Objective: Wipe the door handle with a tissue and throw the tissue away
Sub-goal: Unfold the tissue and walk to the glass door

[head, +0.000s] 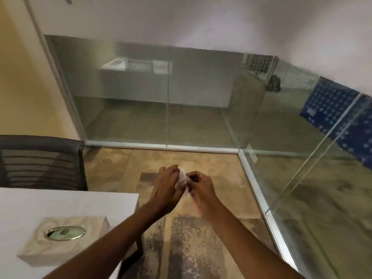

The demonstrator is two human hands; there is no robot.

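Observation:
A small white tissue (182, 176) is pinched between both hands over the patterned floor. My left hand (167, 184) grips its left side and my right hand (199, 185) grips its right side, fingers curled; most of the tissue is hidden by them. On the white table at the lower left stands a marbled tissue box (60, 238) with an oval metal-rimmed opening. No door handle or bin is in view.
A dark mesh office chair (40, 164) stands behind the white table (60, 204). Glass partition walls (167, 97) with aluminium floor rails (261, 200) run across the back and down the right. A blue dotted panel (332, 109) shows behind the right glass.

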